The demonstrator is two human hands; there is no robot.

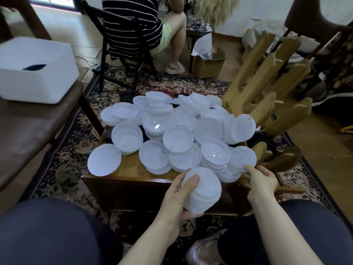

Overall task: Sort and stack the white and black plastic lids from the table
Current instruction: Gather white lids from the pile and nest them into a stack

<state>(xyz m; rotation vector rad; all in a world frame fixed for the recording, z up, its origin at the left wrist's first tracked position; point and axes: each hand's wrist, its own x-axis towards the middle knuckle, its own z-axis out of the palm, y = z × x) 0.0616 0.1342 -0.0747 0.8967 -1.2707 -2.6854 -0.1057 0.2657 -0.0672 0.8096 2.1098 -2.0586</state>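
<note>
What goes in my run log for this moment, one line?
left hand: grips white lid stack | right hand: open, reaching into lid pile | table: unsorted

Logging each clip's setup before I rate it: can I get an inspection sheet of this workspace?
Surface: small brown wooden table, mostly covered.
Job's things: loose heap of round white plastic lids; a few round black plastic lids at the far edge.
Clutter: tall wooden rack at the table's right.
Grippers: left hand grips a stack of white lids; right hand reaches toward the heap, holding nothing.
Cables: black cable on the floor.
Surroundings: patterned floral rug; white rectangular box; seated person.
</note>
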